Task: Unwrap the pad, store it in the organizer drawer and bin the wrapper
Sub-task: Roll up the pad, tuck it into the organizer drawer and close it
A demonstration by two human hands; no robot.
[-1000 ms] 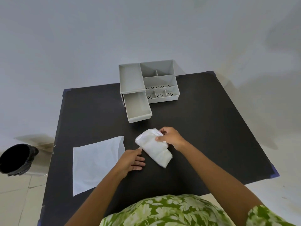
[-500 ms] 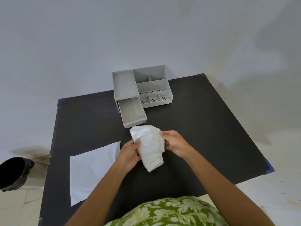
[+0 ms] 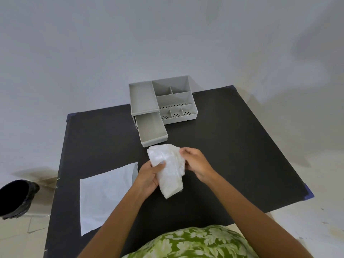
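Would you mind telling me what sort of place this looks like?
Probably a bare staged room: a plain white wall, one black table with a grey organizer, and a lined black bin on tiles.

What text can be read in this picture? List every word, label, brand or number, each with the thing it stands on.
None: no readable text shows anywhere.
Wrapped pad, held by left hand and right hand: plain white, no print visible.
Grey organizer and its open drawer: unmarked.
White sheet on the table: blank.
Black bin: no label visible.
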